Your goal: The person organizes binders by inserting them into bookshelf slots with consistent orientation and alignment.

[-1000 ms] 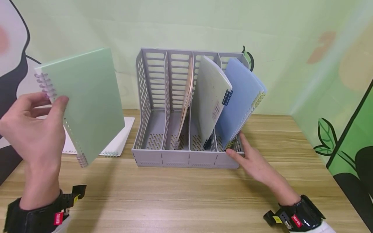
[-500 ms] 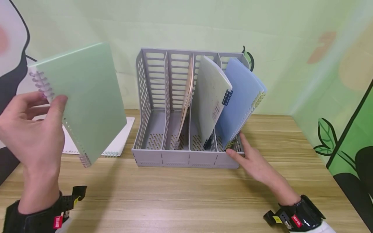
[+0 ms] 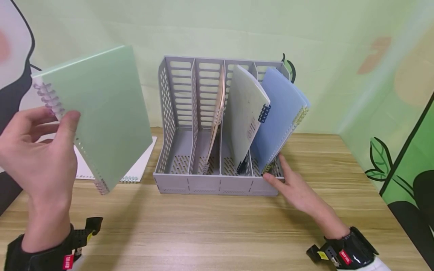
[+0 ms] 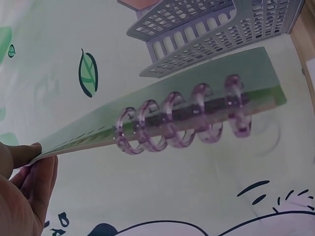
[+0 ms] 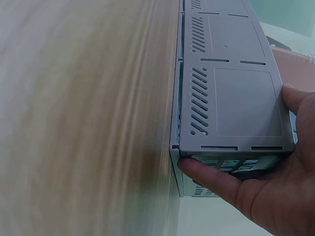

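My left hand [image 3: 42, 154] pinches a light green spiral notebook [image 3: 105, 113] by its bound edge, thumb on the cover, holding it tilted in the air left of a grey file organizer [image 3: 218, 185]. Purple-tinted clear rings [image 4: 174, 120] show large in the left wrist view. My right hand [image 3: 298, 190] grips the organizer's front right corner. Its thumb lies over the front rim and a finger rests along the side, as the right wrist view shows. Inside the organizer stand a thin pinkish notebook [image 3: 217, 113], a pale grey-green notebook [image 3: 245, 113] and a blue notebook [image 3: 279, 113].
A white spiral notebook [image 3: 139, 165] lies flat on the wooden table [image 3: 203, 229], partly hidden behind the green one. The organizer's leftmost compartment [image 3: 179, 146] holds nothing. A pale green printed backdrop [image 3: 217, 30] rises behind the table.
The green notebook in my left hand has risen slightly and turned a little, its far edge shifting right. My right hand and the organizer have stayed in place.
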`<state>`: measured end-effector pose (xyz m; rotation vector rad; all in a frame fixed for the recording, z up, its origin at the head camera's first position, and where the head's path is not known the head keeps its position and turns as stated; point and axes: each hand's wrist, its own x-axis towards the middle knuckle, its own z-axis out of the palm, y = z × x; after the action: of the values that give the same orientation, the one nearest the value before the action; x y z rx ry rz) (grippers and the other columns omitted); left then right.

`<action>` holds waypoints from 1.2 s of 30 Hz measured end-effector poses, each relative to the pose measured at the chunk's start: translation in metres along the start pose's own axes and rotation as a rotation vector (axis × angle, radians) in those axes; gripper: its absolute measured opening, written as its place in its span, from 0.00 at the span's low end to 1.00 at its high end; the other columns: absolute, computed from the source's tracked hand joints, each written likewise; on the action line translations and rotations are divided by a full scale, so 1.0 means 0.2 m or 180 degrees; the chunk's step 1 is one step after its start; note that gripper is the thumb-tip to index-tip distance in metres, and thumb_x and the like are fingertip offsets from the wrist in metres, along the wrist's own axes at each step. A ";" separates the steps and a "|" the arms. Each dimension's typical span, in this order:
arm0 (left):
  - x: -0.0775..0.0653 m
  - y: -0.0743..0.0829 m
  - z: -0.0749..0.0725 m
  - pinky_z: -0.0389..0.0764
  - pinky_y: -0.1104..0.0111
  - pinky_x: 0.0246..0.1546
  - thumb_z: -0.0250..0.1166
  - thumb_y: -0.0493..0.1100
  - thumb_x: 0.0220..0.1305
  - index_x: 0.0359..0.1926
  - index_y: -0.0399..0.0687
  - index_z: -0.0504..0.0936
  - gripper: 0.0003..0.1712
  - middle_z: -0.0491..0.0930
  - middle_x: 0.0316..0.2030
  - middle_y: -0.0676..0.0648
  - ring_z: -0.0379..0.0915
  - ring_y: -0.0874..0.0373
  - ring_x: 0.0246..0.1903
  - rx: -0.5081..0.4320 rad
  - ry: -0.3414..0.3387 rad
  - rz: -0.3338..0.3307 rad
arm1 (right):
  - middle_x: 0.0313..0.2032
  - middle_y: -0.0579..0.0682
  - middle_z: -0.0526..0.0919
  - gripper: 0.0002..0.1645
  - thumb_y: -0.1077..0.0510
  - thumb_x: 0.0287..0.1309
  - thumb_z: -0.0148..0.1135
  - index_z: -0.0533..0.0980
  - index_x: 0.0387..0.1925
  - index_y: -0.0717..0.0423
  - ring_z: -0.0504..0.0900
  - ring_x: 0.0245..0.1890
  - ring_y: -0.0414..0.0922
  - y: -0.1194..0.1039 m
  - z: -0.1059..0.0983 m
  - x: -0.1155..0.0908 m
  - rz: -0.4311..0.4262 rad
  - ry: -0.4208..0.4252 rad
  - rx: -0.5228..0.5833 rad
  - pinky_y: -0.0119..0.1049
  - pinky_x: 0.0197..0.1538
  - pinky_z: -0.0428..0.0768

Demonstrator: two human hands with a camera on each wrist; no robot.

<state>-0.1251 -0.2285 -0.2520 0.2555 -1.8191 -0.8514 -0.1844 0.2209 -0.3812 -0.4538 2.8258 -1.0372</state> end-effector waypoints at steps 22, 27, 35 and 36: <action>-0.04 0.12 -0.04 0.72 0.83 0.35 0.70 0.44 0.62 0.50 0.47 0.83 0.16 0.81 0.44 0.55 0.76 0.75 0.37 -0.0174 0.0058 -0.0151 | 0.73 0.63 0.38 0.53 0.39 0.73 0.47 0.31 0.75 0.65 0.54 0.69 0.64 0.00 0.00 0.00 -0.0033 0.0009 0.0034 0.48 0.67 0.54; -0.05 0.12 -0.04 0.73 0.83 0.36 0.70 0.43 0.62 0.51 0.46 0.83 0.17 0.81 0.45 0.55 0.77 0.72 0.37 -0.0264 0.0071 -0.0191 | 0.73 0.63 0.38 0.53 0.39 0.73 0.47 0.32 0.76 0.64 0.54 0.69 0.64 0.00 0.00 0.00 -0.0034 0.0020 0.0027 0.48 0.68 0.54; -0.06 0.14 -0.05 0.74 0.82 0.35 0.71 0.42 0.60 0.50 0.43 0.83 0.17 0.81 0.45 0.53 0.78 0.69 0.37 -0.0484 0.0109 -0.0158 | 0.73 0.62 0.38 0.53 0.39 0.73 0.48 0.31 0.76 0.64 0.54 0.69 0.63 0.00 0.00 0.00 -0.0037 0.0015 0.0045 0.48 0.68 0.54; -0.06 0.15 -0.05 0.74 0.82 0.35 0.72 0.42 0.60 0.49 0.43 0.83 0.17 0.81 0.45 0.52 0.79 0.69 0.36 -0.0538 0.0123 -0.0160 | 0.73 0.62 0.38 0.53 0.39 0.73 0.48 0.31 0.76 0.64 0.54 0.69 0.64 0.00 0.00 0.00 -0.0045 0.0020 0.0043 0.48 0.68 0.54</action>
<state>-0.1040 -0.2047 -0.2400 0.2086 -1.6997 -1.0228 -0.1849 0.2208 -0.3814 -0.4706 2.8232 -1.0614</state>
